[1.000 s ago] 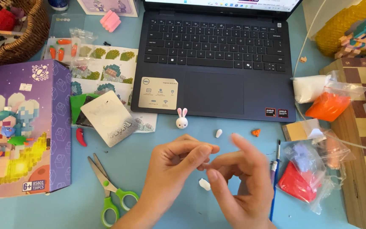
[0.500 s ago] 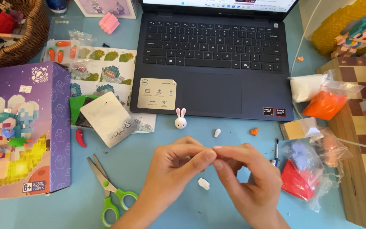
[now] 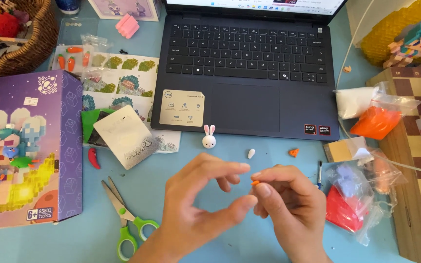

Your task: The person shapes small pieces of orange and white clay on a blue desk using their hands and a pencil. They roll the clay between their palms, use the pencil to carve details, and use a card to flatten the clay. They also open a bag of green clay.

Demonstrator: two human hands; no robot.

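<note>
My right hand (image 3: 286, 202) pinches a tiny orange brick piece (image 3: 255, 183) between thumb and fingers. My left hand (image 3: 198, 199) sits just left of it, fingers curved and apart, its fingertips almost meeting the right hand's; it holds nothing I can see. Both hover over the blue table, just in front of a dark laptop (image 3: 244, 68). A small white rabbit head (image 3: 209, 138), a small white piece (image 3: 251, 153) and another orange piece (image 3: 294, 152) lie on the table a little beyond my hands.
A purple brick-set box (image 3: 25, 146) lies at left, green-handled scissors (image 3: 125, 216) beside it. Instruction sheets (image 3: 118, 73), a white pouch (image 3: 125, 136) and a wicker basket (image 3: 20, 34) are farther back. Bags of coloured bricks (image 3: 356, 190) and a chessboard (image 3: 415, 160) fill the right.
My hands met at the fingertips and have now drawn slightly apart. The left hand's fingers opened; the right hand now shows an orange piece. The white piece under my hands is out of sight.
</note>
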